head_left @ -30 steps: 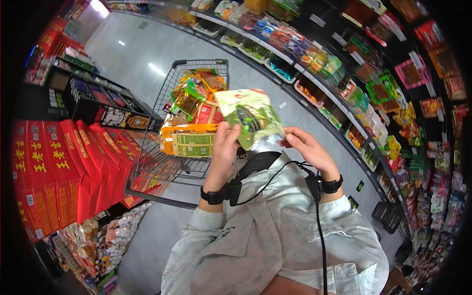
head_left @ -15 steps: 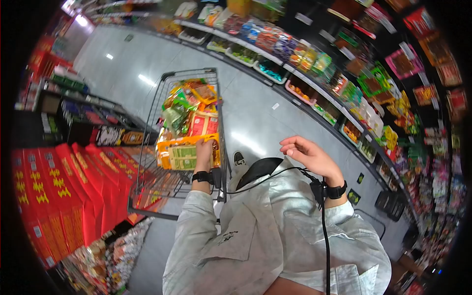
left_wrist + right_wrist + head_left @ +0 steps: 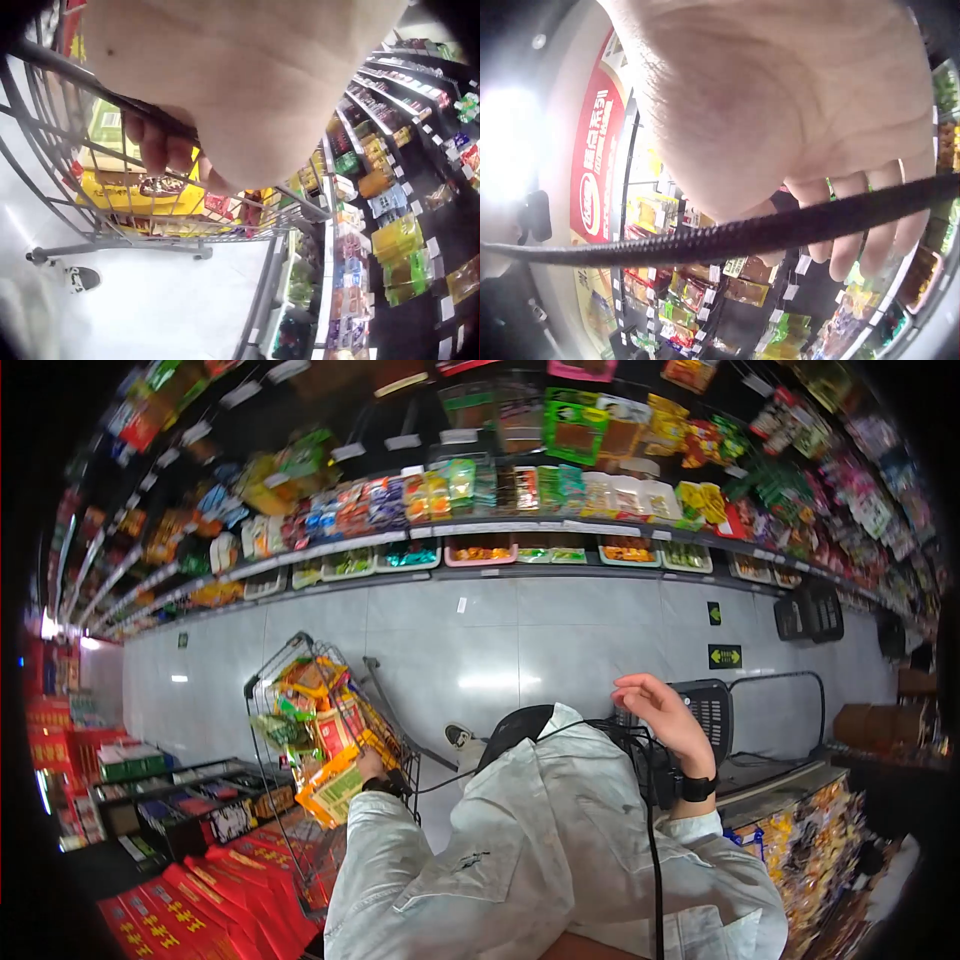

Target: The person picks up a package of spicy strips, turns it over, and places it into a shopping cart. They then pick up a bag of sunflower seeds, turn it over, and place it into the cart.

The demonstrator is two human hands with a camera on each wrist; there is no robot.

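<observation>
Nearest is a person's pale grey-green cloth shirt (image 3: 520, 850), with a thin black cable (image 3: 653, 860) down its front. The person's right hand (image 3: 662, 712) hangs in the air, fingers loosely bent, holding nothing. The left hand (image 3: 370, 763) grips the side rim of a grey metal wire shopping cart (image 3: 60, 69), its fingers curled over the bar. The cart stands at the person's left side. Inside it, orange and pale green packages (image 3: 330, 785) lie just beside the left hand; beyond them are a flat red package (image 3: 333, 732) and a glossy green bag (image 3: 277, 735).

Below is a smooth, pale grey tiled floor (image 3: 400, 610) with bright light reflections. Glossy red boxes with yellow lettering (image 3: 190, 900) stand at lower left, and a dark grey slotted plastic panel (image 3: 705, 710) is behind the right hand. Across the shop aisle runs a long, dark, curved-looking shelf (image 3: 330, 547) full of colourful packets, with shallow trays below.

Counted: 2 hands, 1 cart, 1 black-and-white shoe (image 3: 458, 736), 2 dark floor signs with green arrows (image 3: 725, 656) on the right and 1 pink-rimmed tray (image 3: 480, 550). The packages in the cart overlap too much to count.
</observation>
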